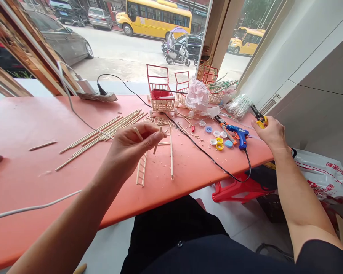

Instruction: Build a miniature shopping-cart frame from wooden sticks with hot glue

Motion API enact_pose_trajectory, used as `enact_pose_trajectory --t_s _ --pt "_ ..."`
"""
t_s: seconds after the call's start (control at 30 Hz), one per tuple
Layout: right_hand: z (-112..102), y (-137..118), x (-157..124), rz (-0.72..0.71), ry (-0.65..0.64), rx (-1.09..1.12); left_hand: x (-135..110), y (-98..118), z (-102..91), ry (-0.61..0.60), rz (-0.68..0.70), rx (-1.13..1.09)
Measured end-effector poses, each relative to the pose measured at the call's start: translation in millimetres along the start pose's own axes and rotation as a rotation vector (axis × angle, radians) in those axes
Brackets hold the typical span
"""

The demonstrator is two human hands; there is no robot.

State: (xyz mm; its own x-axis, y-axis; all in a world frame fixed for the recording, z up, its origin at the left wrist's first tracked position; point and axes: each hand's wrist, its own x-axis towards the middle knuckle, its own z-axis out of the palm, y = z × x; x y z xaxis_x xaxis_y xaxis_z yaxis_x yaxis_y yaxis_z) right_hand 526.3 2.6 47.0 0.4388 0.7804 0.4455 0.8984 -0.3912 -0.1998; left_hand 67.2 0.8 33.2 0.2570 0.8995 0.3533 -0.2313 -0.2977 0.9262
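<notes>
My left hand (137, 142) is raised over the middle of the table, thumb and fingers pinching a short piece of wooden stick (157, 140). Another stick end pokes out between its fingers. Below it lie a small ladder-like stick frame (142, 169) and a long stick (171, 156) with a crosspiece beside it. Out at the right table edge, my right hand (270, 131) is closed around yellow-and-black pliers (258, 115), their jaws pointing away from me. Nearest to that hand is a blue glue gun (240, 135), lying among bottle caps (219, 143).
Long wooden sticks (103, 133) lie left of centre. A small stick-built cart (162, 99) with red trim stands at the back, beside a pink plastic bag (197, 95). A black cable (201, 150) crosses the table. A power strip (97, 96) sits near the window.
</notes>
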Motion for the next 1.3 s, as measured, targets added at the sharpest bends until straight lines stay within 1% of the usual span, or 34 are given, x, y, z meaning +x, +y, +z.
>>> enact_pose_trajectory --t_s 0.07,0.13,0.2,0.27,0.37,0.57,0.63,0.73,0.8,0.87,0.93,1.0,1.03,1.07,1.1,1.13,1.17,1.2,1.23,1.27,1.3 --pt "12.9 29.0 2.2 0.077 -0.044 -0.062 -3.2 0.9 2.1 -0.014 0.03 0.103" --pt "26.1 48.3 0.8 0.18 -0.084 -0.113 -5.7 2.8 5.6 -0.037 0.033 0.204" --pt "38.4 59.4 -1.3 0.255 -0.115 -0.125 -7.0 5.6 9.4 -0.071 0.013 0.288" --pt "48.1 66.1 -1.3 0.281 -0.117 -0.122 -7.2 7.9 12.2 -0.094 -0.002 0.328" --pt "54.7 75.9 6.4 0.285 -0.098 -0.124 -6.9 8.6 13.0 -0.092 -0.017 0.351" --pt "52.4 99.5 28.0 0.28 -0.092 -0.113 -7.3 3.9 10.3 -0.074 -0.012 0.351" --pt "54.1 103.5 27.5 0.258 -0.098 -0.092 -7.5 3.5 10.7 -0.073 0.026 0.33" --pt "59.3 105.8 21.1 0.206 -0.094 -0.04 -7.1 4.5 12.8 -0.098 0.131 0.298" --pt "61.8 107.2 17.6 0.179 -0.08 0.002 -7.1 5.7 14.8 -0.108 0.173 0.287" --pt "61.1 108.6 17.3 0.164 -0.057 0.048 -7.7 6.7 16.4 -0.093 0.174 0.267" --pt "55.7 107.0 19.3 0.161 0.002 0.084 -9.2 7.6 17.3 -0.071 0.158 0.232" --pt "44.6 96.1 19.5 0.153 0.106 0.109 -11.1 8.8 17.7 -0.037 0.107 0.197" --pt "36.9 85.3 17.2 0.138 0.161 0.129 -11.9 9.7 18.0 -0.013 0.071 0.186" --pt "28.1 70.1 12.3 0.1 0.227 0.162 -12.5 10.8 18.6 0.014 0.036 0.178" --pt "18.3 50.6 4.6 0.009 0.286 0.279 -12.9 11.9 19.6 0.039 0.004 0.174" --pt "8.1 27.2 -6.2 -0.076 0.319 0.409 -13.1 13.1 21.2 0.056 -0.02 0.173" --pt "-2.2 0.6 -19.7 -0.176 0.289 0.534 -13.0 14.1 23.3 0.063 -0.029 0.175" --pt "-12.0 -27.7 -35.4 -0.295 0.211 0.652 -12.9 15.0 25.8 0.057 -0.032 0.183" --pt "-20.8 -56.3 -52.6 -0.408 0.106 0.76 -12.8 15.6 28.5 0.043 -0.031 0.194" --pt "-28.1 -83.8 -70.2 -0.517 -0.04 0.827 -12.9 15.9 31.3 0.025 -0.024 0.206" --pt "-33.7 -108.9 -87.3 -0.618 -0.152 0.866 -13.3 16.1 33.9 0.004 -0.014 0.218"
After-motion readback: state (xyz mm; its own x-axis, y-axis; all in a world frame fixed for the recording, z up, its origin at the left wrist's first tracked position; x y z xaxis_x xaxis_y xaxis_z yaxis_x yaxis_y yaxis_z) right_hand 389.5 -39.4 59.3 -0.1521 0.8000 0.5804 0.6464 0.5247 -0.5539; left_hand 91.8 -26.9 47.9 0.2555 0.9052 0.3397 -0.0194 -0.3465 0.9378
